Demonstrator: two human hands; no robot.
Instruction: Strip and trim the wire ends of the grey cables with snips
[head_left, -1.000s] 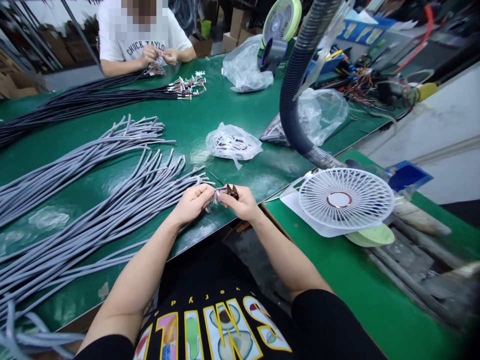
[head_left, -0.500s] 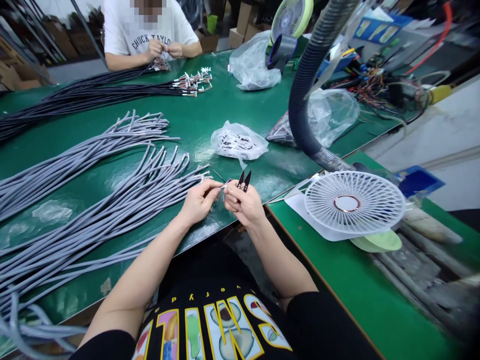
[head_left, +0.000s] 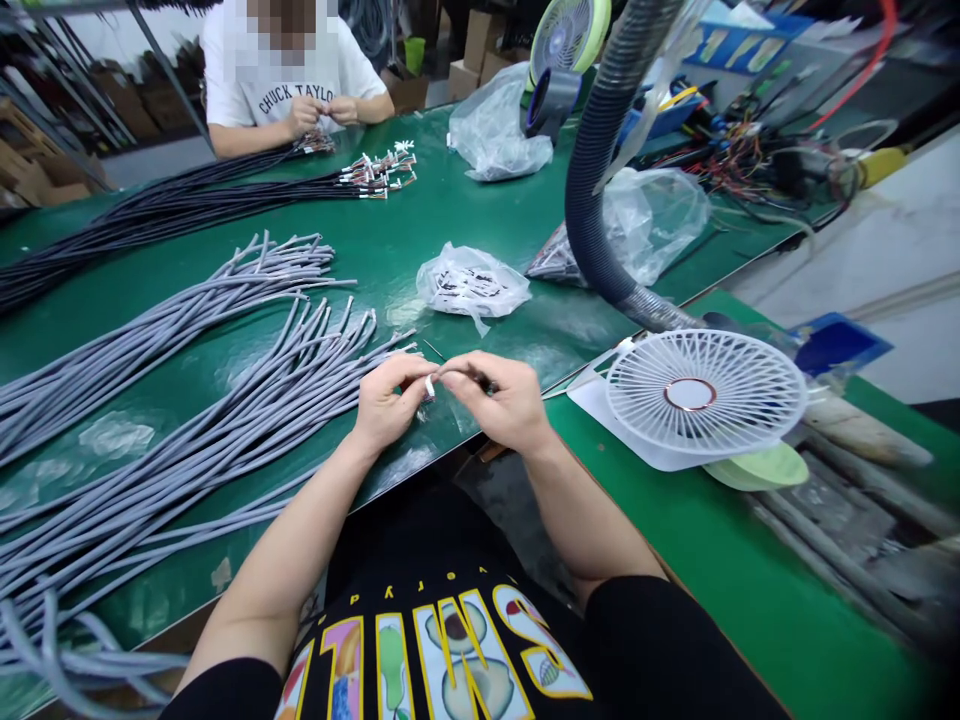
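1. Left hand [head_left: 386,400]: the grip is narrow, with thumb and forefinger pinched on a small white connector [head_left: 430,387]. The wrist sits low over the near edge of the desk [head_left: 420,220], which probably steadies the pinch.
2. Right hand [head_left: 501,400]: the grip is also closed, and its fingertips meet the same connector from the right. The other fingers curl over something dark that is too hidden to identify.
3. Connector location: it is just above the desk, between the two hands and close to the body. It is probably held this near because the part is small and needs close sight.
4. Grey cables [head_left: 187,400]: these lie in fanned bundles on the left with their free ends pointing toward the hands. This layout appears to put each end within reach of the left hand.
5. Plastic bag [head_left: 471,285]: it lies just beyond the hands and holds small dark parts, a short reach from either hand.
6. White fan [head_left: 705,395]: it lies face up on the right, apart from the cables.
7. Far side: another person's hands [head_left: 322,108] work at the black cables [head_left: 187,200], well apart from the near hands.
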